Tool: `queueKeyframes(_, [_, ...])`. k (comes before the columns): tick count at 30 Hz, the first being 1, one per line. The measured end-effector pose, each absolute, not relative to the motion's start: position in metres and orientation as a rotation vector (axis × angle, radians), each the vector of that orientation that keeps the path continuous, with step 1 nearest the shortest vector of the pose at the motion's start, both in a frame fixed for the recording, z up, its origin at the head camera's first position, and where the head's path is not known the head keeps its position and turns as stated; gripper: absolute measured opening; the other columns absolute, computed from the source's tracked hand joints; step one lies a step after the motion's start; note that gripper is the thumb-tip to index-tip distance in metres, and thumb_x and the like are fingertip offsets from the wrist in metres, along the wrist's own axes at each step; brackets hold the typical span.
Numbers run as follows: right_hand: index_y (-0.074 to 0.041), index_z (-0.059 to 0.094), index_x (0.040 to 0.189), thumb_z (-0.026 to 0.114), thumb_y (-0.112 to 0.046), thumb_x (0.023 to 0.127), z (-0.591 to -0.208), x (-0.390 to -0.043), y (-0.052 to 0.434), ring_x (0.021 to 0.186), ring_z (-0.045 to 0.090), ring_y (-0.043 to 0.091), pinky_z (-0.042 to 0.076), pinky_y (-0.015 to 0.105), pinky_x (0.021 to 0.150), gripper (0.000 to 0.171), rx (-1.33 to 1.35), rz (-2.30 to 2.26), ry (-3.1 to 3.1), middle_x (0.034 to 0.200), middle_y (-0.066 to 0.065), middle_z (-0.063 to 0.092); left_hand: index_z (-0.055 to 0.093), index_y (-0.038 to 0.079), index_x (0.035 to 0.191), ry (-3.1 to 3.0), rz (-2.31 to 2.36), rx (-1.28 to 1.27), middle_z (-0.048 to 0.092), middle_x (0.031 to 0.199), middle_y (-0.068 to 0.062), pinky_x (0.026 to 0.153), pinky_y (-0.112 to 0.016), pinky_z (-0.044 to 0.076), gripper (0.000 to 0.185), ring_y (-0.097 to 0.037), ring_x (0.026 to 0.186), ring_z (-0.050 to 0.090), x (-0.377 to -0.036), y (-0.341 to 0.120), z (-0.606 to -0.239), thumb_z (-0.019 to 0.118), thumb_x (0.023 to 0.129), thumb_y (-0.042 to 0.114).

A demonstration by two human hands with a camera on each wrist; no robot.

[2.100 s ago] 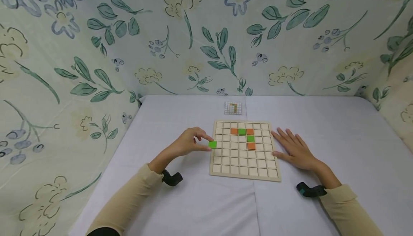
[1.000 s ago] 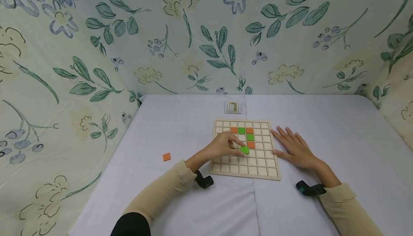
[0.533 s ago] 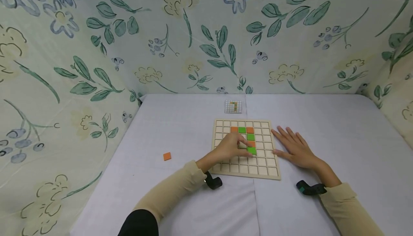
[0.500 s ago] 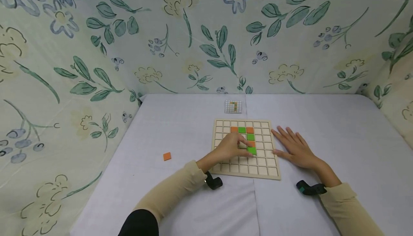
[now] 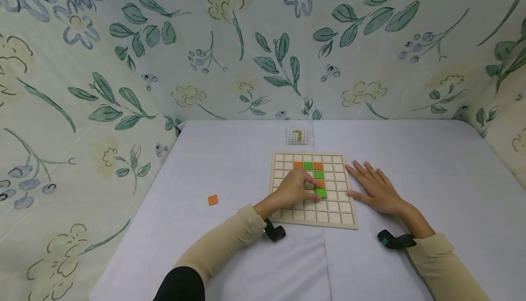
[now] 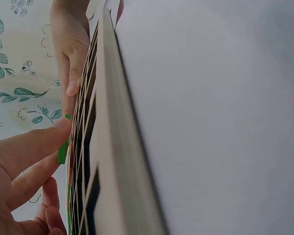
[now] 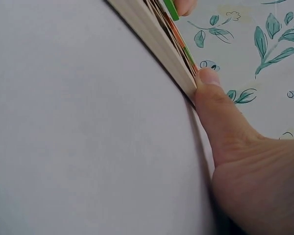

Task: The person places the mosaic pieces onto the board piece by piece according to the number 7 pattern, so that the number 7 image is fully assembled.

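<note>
In the head view my left hand point(image 5: 292, 187) reaches over the wooden grid board point(image 5: 287, 219) and pinches a green square tile point(image 5: 322, 193) between thumb and index finger. That tile sits at the cell just below an orange tile point(image 5: 321, 184). The left wrist view shows the green tile point(image 6: 63, 152) tilted at the board's surface, one edge raised. My right hand point(image 5: 380, 192) lies flat with fingers spread, its fingertips at the board's right edge. The right wrist view shows the thumb point(image 7: 209, 78) against the board's rim point(image 7: 157, 49). More orange and green tiles form a bent line above.
A loose orange tile point(image 5: 212, 199) lies on the white tablecloth point(image 5: 185, 164) left of the board. Behind the board stands a small card point(image 5: 297, 136) printed with a coloured grid pattern. A floral cloth point(image 5: 230, 63) hangs at the back.
My left hand has carried the green tile from the board's left edge rightward to the cell below the orange one, uncovering the loose orange tile. The right hand has stayed put.
</note>
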State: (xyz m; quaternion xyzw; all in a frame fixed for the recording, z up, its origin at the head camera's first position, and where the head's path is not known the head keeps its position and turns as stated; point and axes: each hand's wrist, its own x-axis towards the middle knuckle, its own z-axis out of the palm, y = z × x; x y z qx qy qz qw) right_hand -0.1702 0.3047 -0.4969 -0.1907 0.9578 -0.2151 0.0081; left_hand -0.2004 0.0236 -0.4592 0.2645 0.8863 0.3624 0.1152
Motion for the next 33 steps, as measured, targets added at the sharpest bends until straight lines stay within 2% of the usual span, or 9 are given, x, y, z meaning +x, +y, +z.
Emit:
queueKeyframes(5, [-0.014,0.022,0.16,0.061,-0.045,0.098,-0.4978,-0.1702,0.3048,0.148,0.001,0.046,-0.005,0.063,0.113,0.08,-0.595,-0.672,3.002,0.163,0.023,0.013,0.081,0.018,0.098,2.602,1.061,0.773,0.072,0.101,0.012,0.081,-0.022,0.043,0.029,-0.005,0.092,0.055,-0.2021,0.0232,-0.4627,0.091,0.073,0.029])
queueKeyframes(12, [-0.013,0.024,0.159,0.062,-0.044,0.097,-0.498,-0.1696,0.3045,0.148,0.001,0.046,-0.005,0.063,0.113,0.079,-0.591,-0.681,3.01,0.163,0.023,0.014,0.082,0.024,0.097,2.635,1.064,0.75,0.072,0.1,0.016,0.102,-0.03,0.035,0.029,-0.004,0.104,0.055,-0.2039,0.0234,-0.4657,0.092,0.071,0.032])
queueKeyframes(16, [-0.012,0.024,0.159,0.062,-0.045,0.097,-0.4967,-0.169,0.304,0.148,0.002,0.046,-0.004,0.063,0.113,0.079,-0.585,-0.676,3.008,0.162,0.024,0.014,0.081,0.026,0.098,2.647,1.038,0.73,0.072,0.101,0.019,0.103,-0.032,0.033,0.03,-0.004,0.103,0.052,-0.2043,0.0242,-0.4666,0.091,0.071,0.034])
queueKeyframes(23, [-0.013,0.022,0.16,0.061,-0.046,0.097,-0.4952,-0.1681,0.3032,0.148,0.001,0.046,-0.005,0.063,0.113,0.081,-0.579,-0.661,2.993,0.163,0.023,0.013,0.082,0.027,0.096,2.645,1.035,0.725,0.072,0.098,0.02,0.096,-0.032,0.034,0.03,-0.005,0.098,0.053,-0.2039,0.0242,-0.467,0.092,0.069,0.036])
queueKeyframes(30, [-0.013,0.024,0.159,0.062,-0.046,0.097,-0.4992,-0.1686,0.3037,0.148,0.002,0.046,-0.004,0.063,0.113,0.081,-0.59,-0.672,3.021,0.162,0.024,0.015,0.082,0.028,0.095,2.653,1.026,0.739,0.071,0.098,0.022,0.103,-0.034,0.031,0.031,-0.001,0.097,0.053,-0.2042,0.0231,-0.4681,0.093,0.068,0.038])
queueKeyframes(33, [-0.014,0.024,0.16,0.062,-0.046,0.096,-0.5013,-0.1693,0.3041,0.148,0.002,0.046,-0.005,0.062,0.113,0.081,-0.597,-0.678,3.033,0.162,0.023,0.015,0.082,0.028,0.095,2.648,1.028,0.746,0.072,0.099,0.021,0.102,-0.034,0.031,0.03,-0.002,0.098,0.053,-0.2043,0.0233,-0.4672,0.093,0.068,0.037])
